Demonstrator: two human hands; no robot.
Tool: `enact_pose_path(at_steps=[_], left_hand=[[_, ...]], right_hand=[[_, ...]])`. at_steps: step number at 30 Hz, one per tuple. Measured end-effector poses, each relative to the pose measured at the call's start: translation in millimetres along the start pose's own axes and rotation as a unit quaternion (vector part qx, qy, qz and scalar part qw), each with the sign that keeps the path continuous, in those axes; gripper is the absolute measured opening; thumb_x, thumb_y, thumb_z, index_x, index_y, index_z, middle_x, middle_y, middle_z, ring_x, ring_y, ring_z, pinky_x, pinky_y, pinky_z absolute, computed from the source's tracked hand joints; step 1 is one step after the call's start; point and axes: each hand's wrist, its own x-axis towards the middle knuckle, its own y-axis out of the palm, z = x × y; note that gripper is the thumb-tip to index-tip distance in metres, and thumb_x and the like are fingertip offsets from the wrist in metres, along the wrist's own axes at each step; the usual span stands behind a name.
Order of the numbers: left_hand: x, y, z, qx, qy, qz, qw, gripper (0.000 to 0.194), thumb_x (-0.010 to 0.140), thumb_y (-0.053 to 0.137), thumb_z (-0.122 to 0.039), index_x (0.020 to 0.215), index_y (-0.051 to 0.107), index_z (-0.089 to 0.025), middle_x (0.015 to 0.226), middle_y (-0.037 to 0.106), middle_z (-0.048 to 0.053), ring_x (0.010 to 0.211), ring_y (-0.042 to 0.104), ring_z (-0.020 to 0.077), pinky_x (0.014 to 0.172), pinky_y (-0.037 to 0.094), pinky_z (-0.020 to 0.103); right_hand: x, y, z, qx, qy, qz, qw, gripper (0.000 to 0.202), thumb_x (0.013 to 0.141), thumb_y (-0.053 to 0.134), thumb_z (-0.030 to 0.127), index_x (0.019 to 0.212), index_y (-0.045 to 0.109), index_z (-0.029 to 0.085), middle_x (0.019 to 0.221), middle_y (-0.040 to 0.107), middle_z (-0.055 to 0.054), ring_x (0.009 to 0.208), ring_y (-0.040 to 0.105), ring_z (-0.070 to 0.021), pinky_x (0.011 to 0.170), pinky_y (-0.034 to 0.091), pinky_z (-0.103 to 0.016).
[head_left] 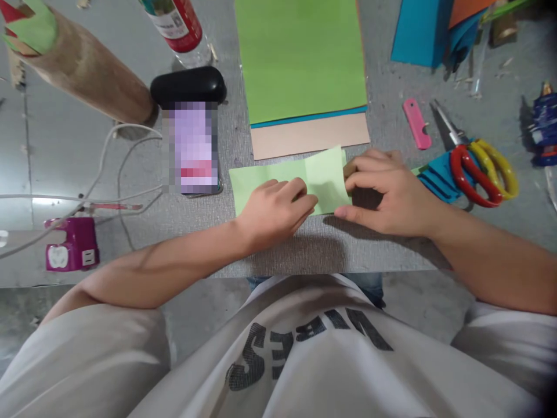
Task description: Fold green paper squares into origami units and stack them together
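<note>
A strip of light green paper (272,174) lies in front of me near the table's front edge, with fold creases across it and its right end standing up a little. My left hand (278,206) rests on the middle of the strip, fingers curled and pressed down on it. At the right end, my right hand (378,188) has its thumb at the lower edge and its fingers behind the raised end, gripping the paper. Part of the strip is hidden beneath my left hand.
Green, blue and peach sheets (304,64) are stacked ahead. To the right lie scissors (476,168), a pink cutter (416,123), blue paper pieces (439,180) and a glue gun (546,128). To the left are a phone (194,145), black case (189,86), bottle (178,29), cardboard tube (91,69) and purple adapter (72,244).
</note>
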Motion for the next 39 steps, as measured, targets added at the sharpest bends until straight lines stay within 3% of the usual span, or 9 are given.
enact_pose_path(at_steps=[3, 8, 12, 16, 21, 26, 31, 34, 39], left_hand=[[0, -2.0, 3, -0.045, -0.035, 0.024, 0.998, 0.034, 0.125, 0.066, -0.05, 0.126, 0.085, -0.021, 0.116, 0.077, 0.011, 0.086, 0.067, 0.0242, 0.08, 0.053, 0.043], [0, -3.5, 7, -0.079, -0.014, 0.033, 0.996, 0.026, 0.125, 0.064, -0.039, 0.126, 0.085, -0.023, 0.116, 0.077, 0.01, 0.095, 0.069, 0.0265, 0.088, 0.053, 0.044], [0, -3.6, 9, -0.077, 0.0, 0.041, 0.996, 0.028, 0.127, 0.063, -0.04, 0.125, 0.086, -0.026, 0.118, 0.079, 0.011, 0.109, 0.069, 0.0304, 0.095, 0.052, 0.048], [0, -2.7, 8, -0.081, 0.012, 0.03, 0.996, 0.027, 0.128, 0.062, -0.034, 0.126, 0.088, -0.029, 0.124, 0.082, 0.011, 0.116, 0.069, 0.0309, 0.1, 0.051, 0.05], [0, -0.2, 9, -0.125, 0.002, 0.03, 0.992, 0.028, 0.126, 0.063, -0.03, 0.127, 0.09, -0.033, 0.142, 0.083, 0.011, 0.137, 0.072, 0.0337, 0.118, 0.055, 0.057], [0, 3.2, 13, -0.131, 0.034, 0.021, 0.991, 0.032, 0.126, 0.06, -0.026, 0.128, 0.091, -0.031, 0.144, 0.084, 0.011, 0.143, 0.076, 0.0324, 0.122, 0.061, 0.055], [4, 3.4, 20, -0.128, 0.069, 0.048, 0.988, 0.031, 0.126, 0.061, -0.027, 0.136, 0.089, -0.034, 0.152, 0.084, 0.01, 0.149, 0.076, 0.033, 0.128, 0.062, 0.058], [6, 1.2, 21, -0.098, 0.091, 0.057, 0.989, 0.032, 0.126, 0.06, -0.026, 0.139, 0.088, -0.034, 0.143, 0.085, 0.01, 0.142, 0.076, 0.0317, 0.125, 0.062, 0.058], [6, -0.2, 17, -0.05, 0.115, 0.032, 0.992, 0.027, 0.128, 0.061, -0.026, 0.133, 0.086, -0.032, 0.124, 0.086, 0.009, 0.12, 0.075, 0.0271, 0.108, 0.061, 0.05]], right_hand=[[0, 0, -4, -0.012, -0.05, 0.014, 0.999, 0.047, 0.113, 0.092, 0.058, 0.091, 0.068, 0.025, 0.122, 0.084, -0.015, 0.128, 0.071, -0.0432, 0.107, 0.047, -0.068], [1, 6, -14, -0.004, -0.096, 0.003, 0.995, 0.048, 0.124, 0.077, 0.049, 0.085, 0.065, 0.025, 0.118, 0.085, -0.011, 0.138, 0.073, -0.0405, 0.12, 0.046, -0.072], [4, 5, -16, 0.013, -0.111, 0.038, 0.993, 0.043, 0.128, 0.065, 0.045, 0.089, 0.07, 0.028, 0.101, 0.083, -0.004, 0.122, 0.081, -0.0328, 0.128, 0.045, -0.07], [7, 5, -19, 0.028, -0.122, 0.067, 0.99, 0.039, 0.128, 0.062, 0.042, 0.095, 0.077, 0.031, 0.111, 0.087, -0.005, 0.12, 0.082, -0.0322, 0.123, 0.051, -0.065], [7, 9, -23, 0.028, -0.123, 0.071, 0.989, 0.03, 0.125, 0.068, 0.038, 0.102, 0.086, 0.032, 0.117, 0.089, -0.007, 0.13, 0.081, -0.0357, 0.119, 0.053, -0.064], [6, 9, -23, 0.02, -0.143, 0.069, 0.987, 0.029, 0.123, 0.071, 0.033, 0.099, 0.086, 0.032, 0.118, 0.089, -0.007, 0.13, 0.078, -0.0348, 0.116, 0.055, -0.061], [8, 8, -20, 0.01, -0.155, 0.068, 0.986, 0.026, 0.121, 0.07, 0.027, 0.1, 0.086, 0.031, 0.114, 0.087, -0.008, 0.121, 0.077, -0.0341, 0.109, 0.058, -0.057], [9, 10, -19, 0.0, -0.15, 0.066, 0.986, 0.023, 0.12, 0.069, 0.028, 0.104, 0.085, 0.03, 0.111, 0.086, -0.009, 0.109, 0.075, -0.0332, 0.101, 0.056, -0.054], [8, 17, -20, 0.003, -0.128, 0.05, 0.99, 0.019, 0.122, 0.067, 0.035, 0.116, 0.083, 0.028, 0.108, 0.083, -0.01, 0.104, 0.072, -0.0325, 0.096, 0.051, -0.05]])
